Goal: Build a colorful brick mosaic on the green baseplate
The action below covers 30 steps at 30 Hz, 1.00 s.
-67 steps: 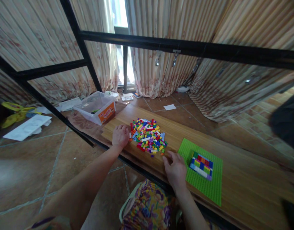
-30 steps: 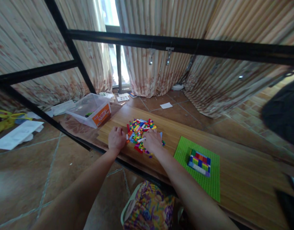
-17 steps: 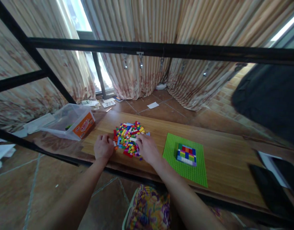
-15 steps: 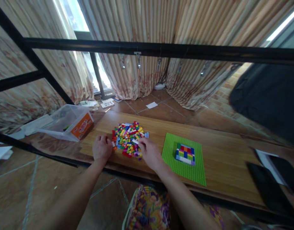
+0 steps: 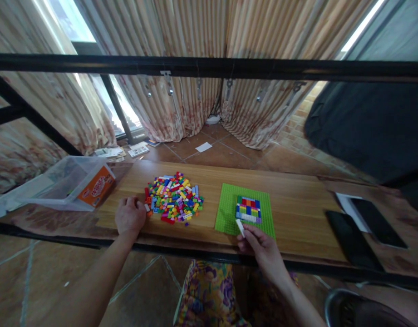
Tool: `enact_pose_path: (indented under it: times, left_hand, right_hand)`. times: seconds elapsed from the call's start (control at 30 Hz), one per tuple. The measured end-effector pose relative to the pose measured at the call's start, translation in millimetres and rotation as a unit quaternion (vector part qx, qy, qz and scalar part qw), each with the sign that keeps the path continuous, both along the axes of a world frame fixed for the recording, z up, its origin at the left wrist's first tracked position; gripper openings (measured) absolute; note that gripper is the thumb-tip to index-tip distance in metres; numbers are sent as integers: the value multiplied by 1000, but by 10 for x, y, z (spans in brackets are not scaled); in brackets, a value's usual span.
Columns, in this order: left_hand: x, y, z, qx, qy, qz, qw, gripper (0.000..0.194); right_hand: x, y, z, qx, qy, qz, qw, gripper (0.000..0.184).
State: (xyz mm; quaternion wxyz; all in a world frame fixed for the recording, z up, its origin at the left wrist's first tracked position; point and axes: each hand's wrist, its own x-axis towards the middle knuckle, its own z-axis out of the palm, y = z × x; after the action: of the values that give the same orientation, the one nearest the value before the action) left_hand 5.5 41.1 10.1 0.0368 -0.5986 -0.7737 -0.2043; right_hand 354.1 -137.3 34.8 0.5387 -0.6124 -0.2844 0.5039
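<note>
My right hand [image 5: 258,243] pinches a long white brick [image 5: 240,228] just in front of the multicoloured brick build [image 5: 248,209]. This build is a flat, roughly square block of red, blue, green, yellow and white bricks, fixed on a green baseplate [image 5: 225,206]. The white brick is held tilted over the baseplate's near edge, apart from the build. Farther left, my left hand [image 5: 130,215] rests on the wooden board with its fingers curled; their tips are hidden. Beside it lies a heap of loose coloured bricks [image 5: 174,195].
A clear plastic box [image 5: 55,193] with an orange label stands at the far left. Two dark flat devices, one a black slab [image 5: 351,238] and one like a phone [image 5: 379,222], lie at the right. A black metal bar [image 5: 209,68] crosses beyond the board.
My right hand has moved from the brick heap rightward to the green baseplate, carrying the white brick. My left hand stays beside the heap. The camera view has turned slightly right.
</note>
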Motion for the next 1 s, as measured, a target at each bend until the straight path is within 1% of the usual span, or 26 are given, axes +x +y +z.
enact_pose_path:
  times: [0.1, 0.17, 0.23, 0.3, 0.37, 0.47, 0.57, 0.63, 0.67, 0.73, 0.83, 0.9, 0.93, 1.0]
  left_hand:
    - [12, -3, 23, -17, 1, 6, 1000, 39]
    - [19, -8, 37, -23, 6, 5, 1000, 41]
    - [25, -15, 52, -25, 11, 1, 1000, 42]
    - [34, -21, 68, -30, 11, 2, 999, 42]
    - [45, -27, 85, -38, 9, 8, 999, 42]
    - [64, -38, 109, -47, 9, 15, 999, 43]
    - [68, -40, 112, -53, 10, 13, 998, 44]
    - [57, -29, 95, -52, 9, 11, 999, 43]
    - [48, -20, 81, -48, 9, 11, 999, 43]
    - [26, -5, 49, -37, 9, 12, 999, 42]
    - [3, -13, 6, -15, 4, 1, 1000, 39]
    - [1, -36, -8, -7, -6, -2, 1000, 37]
    - [3, -47, -8, -7, -14, 2, 1000, 35]
    - [4, -56, 10, -5, -33, 15, 999, 34]
  right_hand:
    - [279, -78, 9, -15, -2, -41, 999, 55]
    - [434, -78, 3, -13, -33, -58, 998, 54]
    - [565, -20, -3, 4, -88, -65, 994, 50]
    - [672, 93, -2, 28, -171, -54, 983, 43]
    - [756, 244, 7, 44, -277, -32, 959, 36]
    - [839, 501, 21, 69, -427, -10, 902, 28]
    - [890, 762, 23, 97, -511, 17, 854, 26]
    - [925, 917, 19, 100, -541, 42, 834, 25]
    - [946, 979, 13, 99, -549, 47, 828, 25]
    - [995, 1052, -17, 92, -551, 40, 828, 27]
    - [1071, 974, -140, 59, -533, -16, 844, 34]
    - [1132, 805, -285, 23, -514, -49, 856, 41]
    - [1171, 702, -369, 10, -510, -69, 857, 42]
    - [1270, 491, -531, -11, -519, -75, 851, 43]
